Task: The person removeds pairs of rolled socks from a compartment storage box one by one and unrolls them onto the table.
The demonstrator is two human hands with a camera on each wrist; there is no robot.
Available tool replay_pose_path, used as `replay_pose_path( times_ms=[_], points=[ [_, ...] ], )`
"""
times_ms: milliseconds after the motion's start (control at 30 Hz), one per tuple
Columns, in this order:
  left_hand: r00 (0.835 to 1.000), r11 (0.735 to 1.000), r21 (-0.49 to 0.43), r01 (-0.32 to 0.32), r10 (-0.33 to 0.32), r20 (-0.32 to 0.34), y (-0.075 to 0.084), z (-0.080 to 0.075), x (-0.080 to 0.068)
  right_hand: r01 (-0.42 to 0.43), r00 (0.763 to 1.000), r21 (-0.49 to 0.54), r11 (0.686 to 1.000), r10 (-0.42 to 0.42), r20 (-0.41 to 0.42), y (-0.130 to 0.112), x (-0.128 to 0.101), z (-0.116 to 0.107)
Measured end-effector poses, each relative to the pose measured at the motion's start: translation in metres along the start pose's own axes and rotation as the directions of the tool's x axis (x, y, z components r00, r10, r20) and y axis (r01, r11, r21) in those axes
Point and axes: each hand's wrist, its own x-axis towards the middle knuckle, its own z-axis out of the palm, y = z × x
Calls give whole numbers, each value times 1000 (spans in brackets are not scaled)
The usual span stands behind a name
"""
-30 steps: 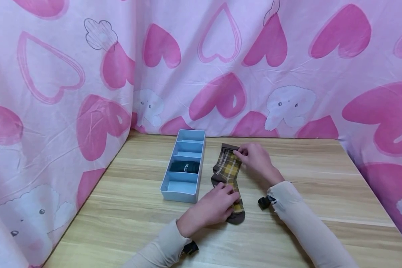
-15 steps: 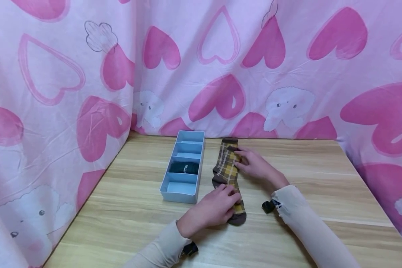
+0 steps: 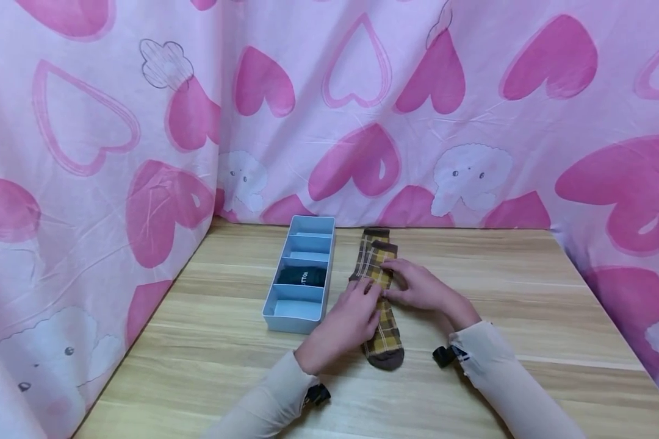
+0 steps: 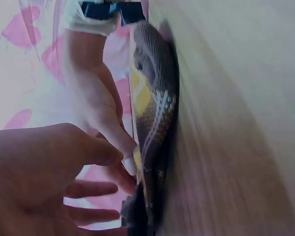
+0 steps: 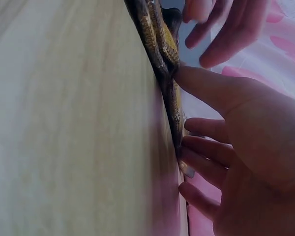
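Pink heart-print curtains (image 3: 445,122) closed in a pale wooden surface (image 3: 527,305). Near its back edge lay a pair of brown-and-yellow plaid socks (image 3: 381,329), stacked lengthwise just right of a blue divided tray (image 3: 269,305) holding a dark rolled sock (image 3: 303,275). Both hands pressed on the socks' middle: the left hand (image 3: 347,323) and the right hand (image 3: 417,286) each had relaxed, fairly straight fingers, gripping nothing.

- My head view is bright and evenly lit, sharp throughout, with only soft shadows under the forearms on the table (image 3: 527,305).
- My left wrist view is dim, purplish and smeared with blur.
- My right wrist view is soft too, the wood washed out.
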Motion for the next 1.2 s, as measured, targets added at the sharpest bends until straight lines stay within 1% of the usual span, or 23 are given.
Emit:
replay_pose_path(
  times_ms=[67,133,267,367,500,633,733,800,867,1000,1100,1200],
  points=[
    [998,998,-6,64,-65,-20,1,5,6,-11,1000,-22,1000,11,-10,1,-2,0],
    [993,993,-2,117,-117,-19,0,10,10,-23,1000,-29,999,22,-12,2,-4,0],
    [984,984,-22,178,-178,-11,-4,16,12,-40,999,-26,999,40,-11,4,-8,-4],
    [979,978,-30,205,-205,-16,-6,17,13,-67,998,-33,997,67,-7,5,-11,-10],
    [976,977,-13,215,-215,-14,-8,15,11,-103,995,-55,993,103,-2,9,-14,-15],
    [975,975,10,221,-221,-12,-10,15,10,-132,991,-105,986,131,-14,11,-15,-20],
    [978,977,26,209,-209,-17,-11,16,8,-152,988,-148,977,152,-14,12,-15,-22],
    [980,979,43,200,-200,-16,-10,17,8,-169,985,-159,973,170,-11,13,-15,-24],
    [981,980,60,192,-191,-15,-9,17,7,-188,982,-160,969,189,-6,16,-16,-25],
    [979,976,78,201,-202,2,-6,17,7,-231,972,-143,962,235,8,22,-17,-29],
    [977,975,75,209,-211,19,-4,16,6,-240,969,-127,962,246,28,26,-17,-31],
    [975,974,79,212,-216,45,-2,15,5,-230,970,-103,968,236,50,29,-18,-33]
  ],
)
